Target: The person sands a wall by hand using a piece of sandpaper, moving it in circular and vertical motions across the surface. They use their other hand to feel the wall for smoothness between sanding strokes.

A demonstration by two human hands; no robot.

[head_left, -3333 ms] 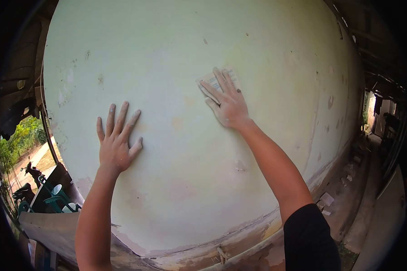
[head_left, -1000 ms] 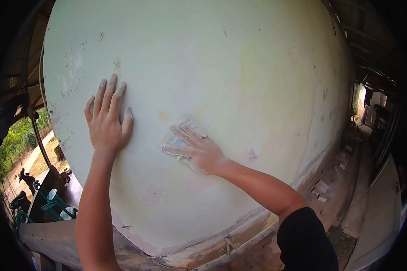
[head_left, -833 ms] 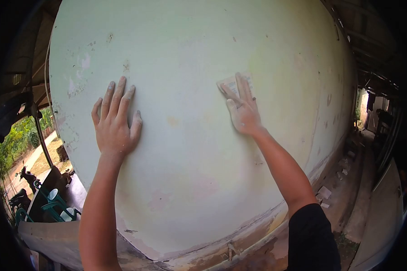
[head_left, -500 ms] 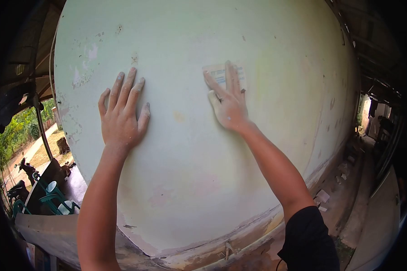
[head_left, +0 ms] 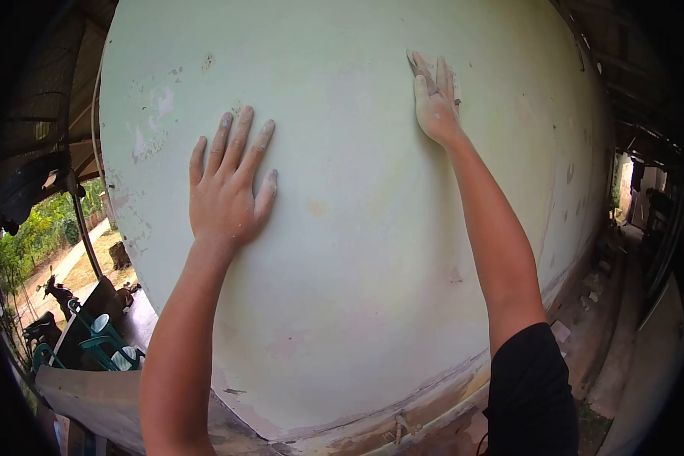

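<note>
A pale green painted wall (head_left: pixel 349 228) with peeling patches fills the middle of the view. My left hand (head_left: pixel 226 201) lies flat on it at the left, fingers spread and dusty, holding nothing. Higher up on the right, my right hand (head_left: pixel 438 114) presses a sheet of sandpaper (head_left: pixel 430 62) against the wall. Its fingers cover most of the sheet, and only edges and small parts show around them. White dust coats the fingertips of the left hand.
Green plastic chairs (head_left: pixel 102 342) and a motorcycle (head_left: pixel 44 327) stand outside at the left, beyond a low wall (head_left: pixel 91 391). Along the wall's base runs a rough, stained ledge (head_left: pixel 433 422). At the right is a narrow passage with scattered debris (head_left: pixel 589 292).
My right hand has moved up and to the right along the wall with the sandpaper. The view has shifted slightly; my left hand remains flat on the wall.
</note>
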